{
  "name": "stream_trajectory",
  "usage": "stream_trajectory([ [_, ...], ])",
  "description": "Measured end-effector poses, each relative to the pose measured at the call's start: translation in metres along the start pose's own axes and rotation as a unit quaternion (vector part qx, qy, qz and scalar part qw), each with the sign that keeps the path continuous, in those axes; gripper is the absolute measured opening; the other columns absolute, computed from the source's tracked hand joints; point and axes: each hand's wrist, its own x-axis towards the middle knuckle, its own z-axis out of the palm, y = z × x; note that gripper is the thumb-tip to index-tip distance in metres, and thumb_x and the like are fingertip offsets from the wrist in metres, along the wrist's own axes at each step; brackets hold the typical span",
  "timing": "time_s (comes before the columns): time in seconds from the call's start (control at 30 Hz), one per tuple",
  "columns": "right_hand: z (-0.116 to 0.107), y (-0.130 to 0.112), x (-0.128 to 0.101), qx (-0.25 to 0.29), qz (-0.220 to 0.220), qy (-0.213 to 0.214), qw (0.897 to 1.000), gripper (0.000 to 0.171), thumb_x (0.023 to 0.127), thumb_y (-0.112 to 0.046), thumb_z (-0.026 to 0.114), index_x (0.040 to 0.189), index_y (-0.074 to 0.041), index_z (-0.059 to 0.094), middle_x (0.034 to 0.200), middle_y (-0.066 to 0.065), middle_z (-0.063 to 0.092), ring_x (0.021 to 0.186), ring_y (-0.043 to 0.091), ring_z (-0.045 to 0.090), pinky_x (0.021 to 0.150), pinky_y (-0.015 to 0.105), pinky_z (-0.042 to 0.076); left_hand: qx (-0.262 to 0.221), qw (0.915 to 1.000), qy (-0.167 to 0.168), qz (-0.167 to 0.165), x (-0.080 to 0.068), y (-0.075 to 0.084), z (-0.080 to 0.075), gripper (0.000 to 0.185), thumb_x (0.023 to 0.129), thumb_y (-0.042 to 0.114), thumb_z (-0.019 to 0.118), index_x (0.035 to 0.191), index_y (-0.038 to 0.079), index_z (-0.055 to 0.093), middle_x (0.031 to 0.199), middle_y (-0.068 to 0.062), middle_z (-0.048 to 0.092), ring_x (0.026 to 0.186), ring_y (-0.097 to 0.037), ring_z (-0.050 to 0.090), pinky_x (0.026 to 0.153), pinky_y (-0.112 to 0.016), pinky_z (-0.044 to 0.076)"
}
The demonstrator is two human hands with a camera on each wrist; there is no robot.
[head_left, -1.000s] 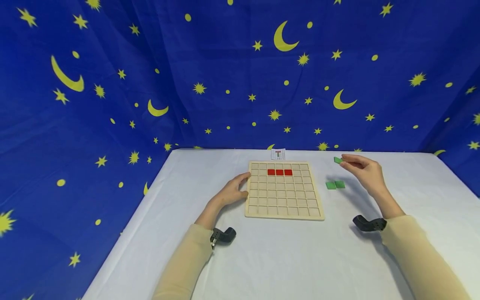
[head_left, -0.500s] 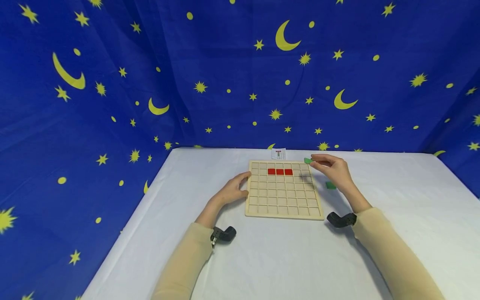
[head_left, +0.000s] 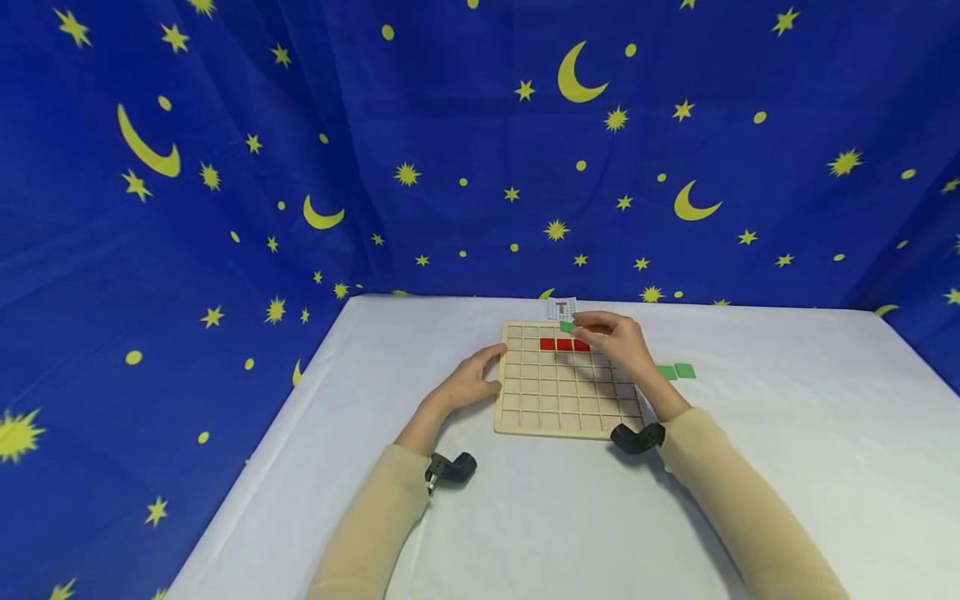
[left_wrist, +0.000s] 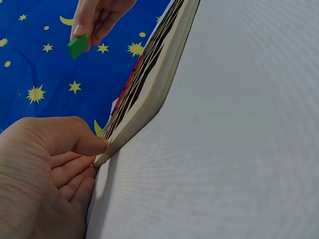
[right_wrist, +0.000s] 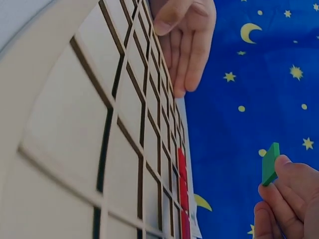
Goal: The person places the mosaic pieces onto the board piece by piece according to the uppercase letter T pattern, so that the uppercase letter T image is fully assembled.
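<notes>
Right hand held a green tile above the far part of the wooden grid board; left hand steadied the board's left edge.

The right hand [head_left: 617, 340] pinched a green tile [head_left: 567, 327] between thumb and fingertips, raised over the wooden grid board [head_left: 567, 392] near the row of red tiles [head_left: 564, 344]. The left hand [head_left: 468, 381] rested on the white tabletop [head_left: 525, 508], thumb curled over the board's left edge and fingers tucked beneath it. Two spare green tiles [head_left: 676, 372] lay on the tabletop to the right of the board. A small pattern card [head_left: 562, 308] lay just beyond the board's far edge.
</notes>
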Motion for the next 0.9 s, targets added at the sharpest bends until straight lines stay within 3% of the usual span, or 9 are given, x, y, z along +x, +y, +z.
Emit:
stream_trajectory([
  [0.17,0.010,-0.001,0.005,0.015,-0.015,-0.003,1.000,0.040,0.086,-0.017,0.069,0.119,0.004,0.062,0.115,0.019,0.063,0.102,0.029,0.062,0.074,0.020,0.053,0.000,1.0000,0.000,0.003,0.001,-0.001,-0.001,0.072,0.080,-0.003,0.060,0.146,-0.002,0.029,0.148,-0.015,0.033,0.137,-0.025,0.028,0.111,-0.030,0.025],
  [0.47,0.026,0.018,0.008,0.018,-0.017,0.004,1.000,0.039,0.085,-0.022,0.071,0.117,-0.001,0.066,0.110,0.011,0.067,0.095,0.022,0.064,0.075,0.024,0.054,0.006,1.0000,-0.001,0.003,0.001,0.000,-0.002,0.072,0.081,-0.002,0.061,0.146,-0.001,0.029,0.148,-0.015,0.033,0.137,-0.025,0.028,0.111,-0.031,0.025],
  [0.73,0.037,0.033,0.005,-0.008,0.004,-0.004,1.000,0.039,0.084,-0.024,0.071,0.117,-0.003,0.066,0.112,0.011,0.066,0.098,0.024,0.063,0.081,0.029,0.054,0.013,0.9999,-0.003,0.003,0.000,0.001,-0.001,0.072,0.081,0.000,0.061,0.146,0.000,0.030,0.149,-0.014,0.033,0.137,-0.025,0.027,0.112,-0.033,0.023],
  [0.9,0.042,0.038,0.004,-0.035,-0.023,-0.003,0.999,0.033,0.084,-0.021,0.072,0.112,-0.004,0.069,0.108,0.011,0.068,0.092,0.024,0.065,0.077,0.032,0.055,0.012,0.9999,-0.002,0.004,-0.001,0.001,-0.001,0.072,0.081,-0.001,0.061,0.146,0.000,0.030,0.148,-0.014,0.033,0.137,-0.026,0.028,0.112,-0.033,0.024],
])
